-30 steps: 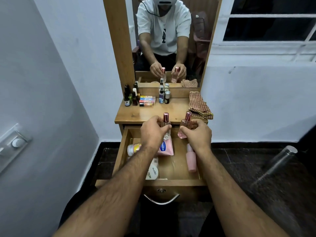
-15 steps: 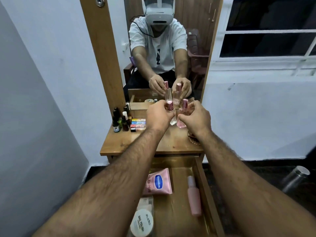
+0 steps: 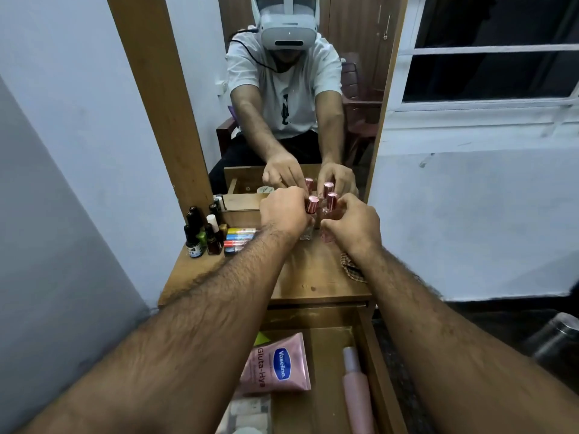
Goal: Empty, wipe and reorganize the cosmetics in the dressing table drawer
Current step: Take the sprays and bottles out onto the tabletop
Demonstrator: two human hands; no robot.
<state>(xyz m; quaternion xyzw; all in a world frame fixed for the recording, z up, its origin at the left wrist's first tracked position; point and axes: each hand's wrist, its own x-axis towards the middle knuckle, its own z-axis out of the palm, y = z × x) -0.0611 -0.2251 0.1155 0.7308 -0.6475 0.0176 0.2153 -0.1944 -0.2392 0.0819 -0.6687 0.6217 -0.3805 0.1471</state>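
Observation:
My left hand grips a clear perfume bottle with a rose-gold cap, its base on or just above the dressing table top near the mirror. My right hand grips a pink perfume bottle with a matching cap beside it. Below, the open drawer holds a pink Vaseline tube, a pink bottle lying along the right side, and pale items partly hidden under my left forearm.
Small dark bottles and stacked lip balm sticks stand at the table's back left. A checked cloth peeks out beside my right wrist. The mirror reflects me. A steel flask stands on the floor, right.
Both hands lifted the two perfume bottles out of the drawer and carried them to the back of the table top. My view tilted down and closer.

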